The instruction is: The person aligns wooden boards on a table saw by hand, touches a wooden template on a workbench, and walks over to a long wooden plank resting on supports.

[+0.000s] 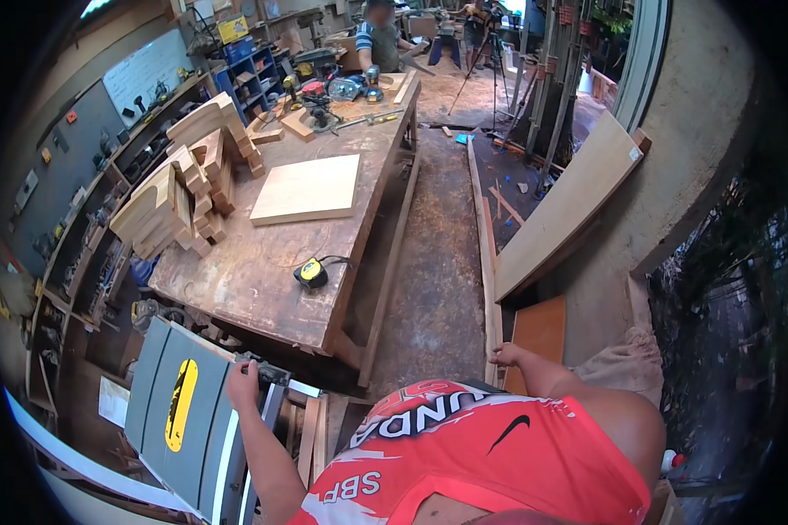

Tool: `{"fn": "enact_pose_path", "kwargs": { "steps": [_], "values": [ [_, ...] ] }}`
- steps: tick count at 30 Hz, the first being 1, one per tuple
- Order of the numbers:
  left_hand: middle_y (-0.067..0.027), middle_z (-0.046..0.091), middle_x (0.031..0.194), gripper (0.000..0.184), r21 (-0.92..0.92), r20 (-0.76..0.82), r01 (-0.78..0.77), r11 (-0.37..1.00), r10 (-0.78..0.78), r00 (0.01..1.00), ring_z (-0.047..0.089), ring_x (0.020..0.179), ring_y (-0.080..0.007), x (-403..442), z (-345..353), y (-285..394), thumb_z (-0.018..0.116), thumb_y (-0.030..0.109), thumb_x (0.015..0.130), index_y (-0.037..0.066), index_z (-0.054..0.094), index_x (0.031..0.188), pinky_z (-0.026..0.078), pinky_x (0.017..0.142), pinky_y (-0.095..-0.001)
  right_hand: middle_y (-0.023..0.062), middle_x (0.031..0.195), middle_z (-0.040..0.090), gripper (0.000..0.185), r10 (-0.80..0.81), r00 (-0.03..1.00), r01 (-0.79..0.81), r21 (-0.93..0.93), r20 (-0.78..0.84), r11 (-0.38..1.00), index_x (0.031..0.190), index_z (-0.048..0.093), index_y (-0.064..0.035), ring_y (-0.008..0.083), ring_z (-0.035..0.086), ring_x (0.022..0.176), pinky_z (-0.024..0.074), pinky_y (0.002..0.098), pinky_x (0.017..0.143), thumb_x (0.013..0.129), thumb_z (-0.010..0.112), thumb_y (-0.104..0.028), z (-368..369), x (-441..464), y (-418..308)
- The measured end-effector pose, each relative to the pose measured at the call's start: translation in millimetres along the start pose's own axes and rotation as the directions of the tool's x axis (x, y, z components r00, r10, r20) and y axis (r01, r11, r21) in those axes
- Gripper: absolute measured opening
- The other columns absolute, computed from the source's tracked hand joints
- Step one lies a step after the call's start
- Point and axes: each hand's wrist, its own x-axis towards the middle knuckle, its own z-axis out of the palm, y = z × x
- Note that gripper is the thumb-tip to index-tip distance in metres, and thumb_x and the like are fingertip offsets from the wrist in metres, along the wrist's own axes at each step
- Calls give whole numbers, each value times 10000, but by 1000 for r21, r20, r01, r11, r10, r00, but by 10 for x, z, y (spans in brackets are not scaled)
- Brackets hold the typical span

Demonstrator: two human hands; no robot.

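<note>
At the far left, the grey table saw [153,376] shows its yellow insert [180,404], and the left hand [243,385] is at its right edge, beside a dark fitting [270,374] — whether those fingers clamp it or only rest there, I cannot tell. Beyond the saw, wooden pieces [153,214] stand stacked on the surface [236,271]; a flat board [311,188] lies to their right, and a tape measure [312,274] sits near the surface's right edge. Next comes the aisle floor [433,262], running lengthwise between the surface and a long wooden strip [491,324], which offers the likeliest room for moving. The right hand [517,357] is at the strip's near end, its fingers seemingly touching the wood, though I cannot tell if they grip. The step in hand looks like handling the strip beside the saw; the next move probably calls for a firm hold and a path along the aisle — away from the surface's edge and from the leaning board [569,206] at right, whose lower end stands close beside the strip.
</note>
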Motion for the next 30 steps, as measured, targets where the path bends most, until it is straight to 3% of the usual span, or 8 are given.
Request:
{"fn": "enact_pose_path", "kwargs": {
  "steps": [3, 9, 12, 14, 17, 21, 23, 30],
  "values": [
    [-167, 656, 999, 341, -2, 5, 16, 1000, -16, 1000, 604, 949, -356, -8, 6, -4, 579, 406, 835, 120, 674, 995, 473, 809, -422, 145, 981, 678, 657, 21, 1000, -21, 39, 16, 999, 1305, 489, -22, 209, 671, 840, 516, 311, 769, 796, 707, -376, -2, 25, -8],
    [-165, 654, 1001, 345, -17, 9, 16, 1000, -16, 1000, 598, 961, -355, -14, -21, 32, 577, 406, 834, 115, 670, 994, 470, 815, -423, 178, 1032, 666, 663, -44, 998, 49, -151, 40, 987, 1297, 498, -25, 256, 646, 957, 501, 336, 830, 791, 702, -401, -88, -1, -198],
    [-160, 654, 994, 348, -10, 1, 12, 1000, -12, 1000, 599, 954, -351, 26, 20, -32, 579, 407, 834, 110, 663, 994, 469, 817, -419, 193, 1078, 649, 656, -55, 998, 58, -66, 41, 996, 1283, 516, -34, 285, 619, 1025, 483, 344, 882, 783, 702, -416, -145, 15, -260],
    [-156, 653, 990, 349, -16, 5, 15, 1000, -15, 1000, 601, 951, -345, 22, 11, -20, 583, 409, 831, 110, 659, 993, 469, 817, -416, 198, 1108, 636, 655, 25, 998, -31, 114, 57, 993, 1275, 527, -39, 285, 612, 1043, 475, 336, 904, 775, 708, -422, -193, -35, -318],
    [-152, 654, 991, 350, -9, -9, 18, 1000, -18, 1000, 602, 951, -341, 38, 33, -42, 588, 411, 826, 113, 661, 995, 469, 818, -414, 187, 1156, 610, 652, -100, 995, 100, -80, 15, 992, 1242, 562, -91, 302, 597, 1058, 479, 359, 892, 774, 663, -534, -159, 122, -191],
    [-148, 660, 972, 357, -43, -11, 19, 999, -20, 1000, 609, 935, -337, 22, 15, -24, 597, 409, 818, 104, 661, 993, 473, 810, -409, 187, 1157, 609, 659, -65, 997, 66, -24, 31, 998, 1244, 560, -94, 298, 596, 1064, 475, 357, 896, 773, 656, -545, -147, 161, -180],
    [-149, 662, 967, 357, -45, -18, 15, 999, -16, 1000, 611, 931, -336, 12, 8, -15, 598, 409, 818, 103, 662, 991, 475, 807, -409, 184, 1056, 658, 634, -42, 999, 42, -51, 6, 998, 1267, 529, -17, 234, 640, 975, 503, 314, 831, 781, 713, -381, -144, 172, -204],
    [-145, 663, 974, 356, -44, -11, 12, 999, -13, 1000, 613, 930, -334, 22, 5, -32, 597, 414, 819, 116, 664, 1001, 475, 807, -409, 149, 968, 687, 603, -49, 999, 49, -10, 18, 999, 1269, 527, -21, 189, 659, 890, 517, 300, 753, 798, 705, -352, -125, 179, -221]
  ]
}}
